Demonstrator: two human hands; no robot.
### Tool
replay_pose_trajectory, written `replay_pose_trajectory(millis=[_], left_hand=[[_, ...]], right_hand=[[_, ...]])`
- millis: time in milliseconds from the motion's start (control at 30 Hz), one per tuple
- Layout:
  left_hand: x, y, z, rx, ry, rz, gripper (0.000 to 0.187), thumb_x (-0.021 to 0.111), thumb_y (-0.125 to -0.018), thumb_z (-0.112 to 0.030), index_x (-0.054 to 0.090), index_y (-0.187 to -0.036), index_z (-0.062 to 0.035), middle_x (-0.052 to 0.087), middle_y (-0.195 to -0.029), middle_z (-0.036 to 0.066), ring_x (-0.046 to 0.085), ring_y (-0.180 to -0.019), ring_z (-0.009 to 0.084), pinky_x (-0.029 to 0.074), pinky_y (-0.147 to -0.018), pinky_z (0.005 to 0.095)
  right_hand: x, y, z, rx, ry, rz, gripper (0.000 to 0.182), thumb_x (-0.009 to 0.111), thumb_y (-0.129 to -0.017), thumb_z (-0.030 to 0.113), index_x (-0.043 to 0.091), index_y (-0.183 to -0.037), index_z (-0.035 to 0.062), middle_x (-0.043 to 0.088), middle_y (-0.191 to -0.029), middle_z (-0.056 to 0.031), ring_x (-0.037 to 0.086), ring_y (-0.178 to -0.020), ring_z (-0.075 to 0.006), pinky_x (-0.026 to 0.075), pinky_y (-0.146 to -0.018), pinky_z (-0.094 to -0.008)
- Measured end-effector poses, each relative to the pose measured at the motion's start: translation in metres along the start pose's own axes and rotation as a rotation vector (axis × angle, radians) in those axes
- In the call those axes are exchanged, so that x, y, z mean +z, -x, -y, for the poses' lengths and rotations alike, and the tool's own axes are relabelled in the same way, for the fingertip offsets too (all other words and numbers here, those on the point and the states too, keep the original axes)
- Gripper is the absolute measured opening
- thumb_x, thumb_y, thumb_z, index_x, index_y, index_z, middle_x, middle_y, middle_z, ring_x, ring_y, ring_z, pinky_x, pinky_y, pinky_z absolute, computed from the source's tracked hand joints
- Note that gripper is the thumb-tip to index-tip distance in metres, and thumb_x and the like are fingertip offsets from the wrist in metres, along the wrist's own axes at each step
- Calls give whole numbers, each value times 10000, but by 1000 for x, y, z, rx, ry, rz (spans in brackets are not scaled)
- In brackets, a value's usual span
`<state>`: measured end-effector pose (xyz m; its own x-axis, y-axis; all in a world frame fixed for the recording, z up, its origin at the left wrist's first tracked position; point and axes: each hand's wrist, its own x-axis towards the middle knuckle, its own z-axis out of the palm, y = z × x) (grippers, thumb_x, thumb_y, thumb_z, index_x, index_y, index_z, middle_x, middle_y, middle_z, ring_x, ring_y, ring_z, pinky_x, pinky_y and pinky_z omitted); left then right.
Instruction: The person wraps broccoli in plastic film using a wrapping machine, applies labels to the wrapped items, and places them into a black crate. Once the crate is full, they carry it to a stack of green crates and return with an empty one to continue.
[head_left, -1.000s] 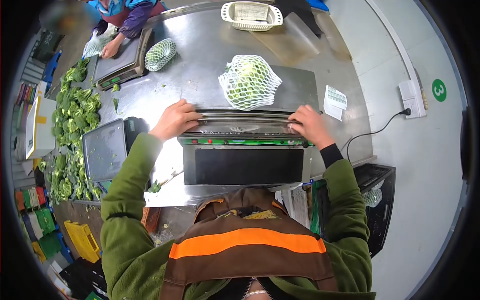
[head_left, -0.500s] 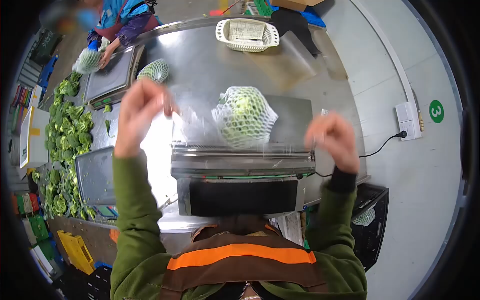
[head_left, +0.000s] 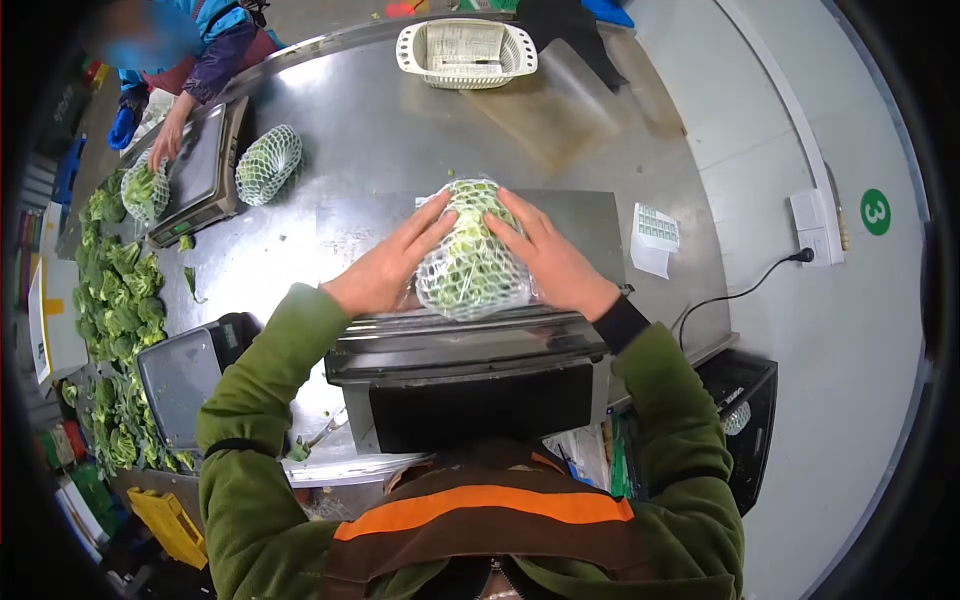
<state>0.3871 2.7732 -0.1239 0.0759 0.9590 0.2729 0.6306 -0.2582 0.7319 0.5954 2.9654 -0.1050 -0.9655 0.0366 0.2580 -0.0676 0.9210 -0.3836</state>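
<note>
A green vegetable in white foam netting (head_left: 472,260), with clear film over it, lies on the wrapping machine (head_left: 460,350) in front of me. My left hand (head_left: 390,258) rests against its left side, fingers stretched out and apart. On the right side my right hand (head_left: 556,258) presses on it in the same way, with its fingertips near the top. Neither hand is wrapped round it. Just beyond the hands is the machine's flat grey plate (head_left: 580,225).
A co-worker's hand (head_left: 172,130) touches a netted vegetable (head_left: 146,193) beside a scale (head_left: 196,170). Another netted piece (head_left: 268,165) lies nearby. Broccoli (head_left: 120,300) covers the left side. A white basket (head_left: 466,75), label sheet (head_left: 655,238) and black crate (head_left: 742,430) are around.
Both my hands have moved inward and down onto the netted vegetable, their fingers now spread. The co-worker's netted piece is lower, beside the scale. The view has shifted slightly.
</note>
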Motion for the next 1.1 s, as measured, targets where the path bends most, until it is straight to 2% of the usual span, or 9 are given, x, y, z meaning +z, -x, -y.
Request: replay_pose_trajectory(millis=[300, 433, 467, 533, 700, 800, 867, 967, 1100], left_hand=[[33, 51, -122, -257, 452, 57, 652, 871, -720, -291, 590, -1206, 41, 721, -986, 116, 677, -880, 210, 517, -868, 333], [64, 69, -139, -702, 591, 425, 541, 639, -938, -433, 601, -1187, 46, 697, -1032, 104, 632, -887, 139, 518, -814, 313], [87, 87, -140, -498, 648, 257, 595, 577, -962, -490, 560, -1284, 11, 665, -1150, 85, 626, -963, 137, 525, -832, 319], [138, 106, -124, -991, 1315, 348, 664, 544, -973, -505, 391, -1462, -82, 558, -1344, 125, 592, -1145, 201, 526, -954, 384], [176, 166, -137, -1163, 1222, 132, 733, 481, -973, -582, 393, -1453, -36, 507, -1397, 114, 622, -1059, 209, 571, -813, 371], [165, 193, -153, -1199, 1411, 18, 702, 481, -987, -549, 400, -1431, -11, 511, -1355, 162, 633, -1006, 249, 578, -782, 387], [160, 204, -182, -1181, 1127, -475, 572, 486, -1011, -462, 466, -1322, 17, 541, -1235, 183, 651, -928, 265, 582, -756, 383], [189, 190, -201, -997, 457, -522, 251, 574, -1000, -245, 554, -992, 6, 519, -803, 26, 512, -678, 110, 469, -627, 280], [202, 189, -200, -908, 259, -783, 285, 560, -1013, -200, 540, -821, 10, 438, -686, 3, 377, -661, 74, 359, -569, 257]], right_hand=[[-42, 103, 91, 325, -516, 69, 520, 786, -796, 296, 625, -1191, -2, 697, -1042, -157, 696, -869, -305, 532, -800, -373], [-12, 167, 138, 781, -1024, 261, 595, 641, -911, 497, 591, -1207, -17, 704, -954, -151, 707, -690, -214, 576, -583, -321], [0, 182, 144, 974, -1344, 261, 619, 605, -926, 534, 576, -1232, -3, 703, -934, -154, 704, -669, -205, 587, -549, -305], [22, 210, 154, 1113, -1540, 433, 738, 488, -943, 628, 453, -1346, 11, 688, -990, -213, 724, -744, -287, 614, -570, -340], [56, 275, 173, 1316, -1744, 387, 822, 354, -974, 656, 353, -1408, -43, 640, -1144, -250, 712, -899, -325, 617, -660, -388], [36, 285, 191, 1334, -1747, 73, 831, 305, -982, 658, 360, -1414, -50, 604, -1217, -264, 695, -974, -336, 615, -729, -383], [31, 275, 211, 1406, -1650, -117, 652, 410, -1011, 542, 436, -1332, -25, 650, -1098, -210, 702, -903, -293, 599, -705, -355], [52, 269, 212, 1048, -655, -285, 244, 601, -981, 231, 510, -969, 6, 554, -701, -92, 516, -587, -164, 410, -530, -335], [34, 259, 204, 1009, -426, -404, 291, 570, -997, 226, 536, -817, 0, 514, -625, -98, 442, -544, -158, 391, -533, -339]])
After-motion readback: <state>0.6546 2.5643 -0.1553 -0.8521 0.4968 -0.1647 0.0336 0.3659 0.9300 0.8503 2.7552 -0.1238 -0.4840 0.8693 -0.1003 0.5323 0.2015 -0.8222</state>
